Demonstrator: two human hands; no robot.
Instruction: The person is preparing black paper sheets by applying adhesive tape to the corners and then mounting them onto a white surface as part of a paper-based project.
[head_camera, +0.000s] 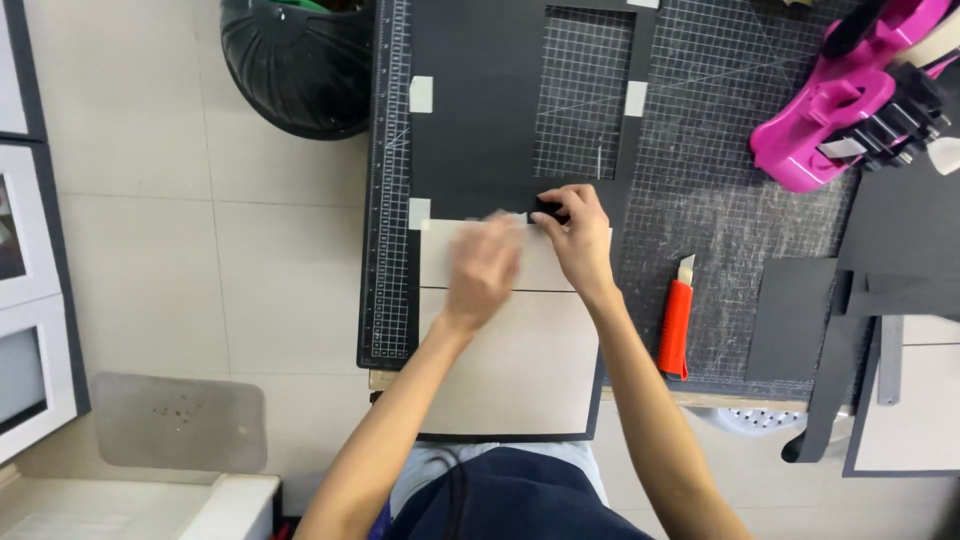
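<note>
- The cutting mat (690, 200), dark with a white grid, covers most of the counter and is the landmark here; everything else is placed from it.
- A black card frame (480, 110) with a rectangular window cut out lies on the mat's left half, fixed with small pale tape tabs (421, 94) at its edges.
- A beige board (520, 350) lies on the mat's near part, overlapping the near edge of the black frame and running off the mat toward the person.
- A round black bin (295, 65) stands on the tiled floor just beyond the mat's far left corner.
- A pink tape dispenser (850, 95) sits on the mat's far right corner.
- Loose black card pieces (790, 320) lie at the mat's near right side, with a grey metal ruler (890, 360) just past them.
- The right hand (578, 232) is on the mat's middle, where beige board meets black frame, fingers pinched on a small dark piece (546, 209) at that seam.
- The left hand (484, 268) is just beside it over the beige board, blurred; I cannot tell whether it is clenched or loose, or holding anything.
- A red utility knife (676, 325) lies untouched on the mat right of the right forearm, blade pointing away from the person.
</note>
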